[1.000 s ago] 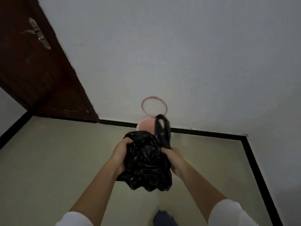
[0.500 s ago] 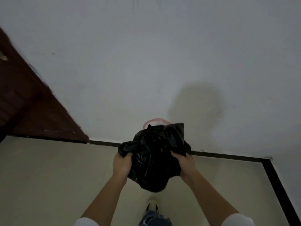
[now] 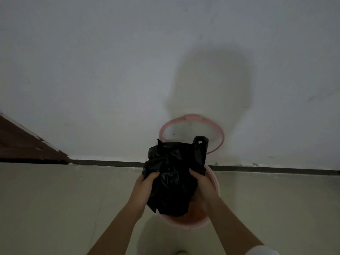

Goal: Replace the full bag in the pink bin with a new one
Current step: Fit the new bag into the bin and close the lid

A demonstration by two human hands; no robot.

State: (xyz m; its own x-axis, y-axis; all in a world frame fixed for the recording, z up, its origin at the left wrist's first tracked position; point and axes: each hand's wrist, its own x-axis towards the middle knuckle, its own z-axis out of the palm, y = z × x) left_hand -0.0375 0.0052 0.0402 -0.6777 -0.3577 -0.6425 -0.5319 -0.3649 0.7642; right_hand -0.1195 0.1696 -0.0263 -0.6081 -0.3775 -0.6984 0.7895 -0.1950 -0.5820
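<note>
A crumpled black bin bag [image 3: 173,177] hangs between my two hands, right over the pink bin [image 3: 193,222], whose rim shows below and to the right of the bag. My left hand [image 3: 145,186] grips the bag's left edge. My right hand [image 3: 202,183] grips its right edge, with one bag handle sticking up above it. The bin's pink ring lid [image 3: 219,133] stands tipped up against the white wall behind. The bag hides most of the bin's inside.
The bin stands on a beige floor [image 3: 55,208] against a white wall with a dark skirting strip [image 3: 110,163]. A dark wooden door [image 3: 22,144] is at the far left. A shoe tip [image 3: 181,252] shows at the bottom edge.
I have moved closer to the wall and the bin. The bag, still held by both hands, has come down over the bin's opening, and the pink rim and ring lid now show fully.
</note>
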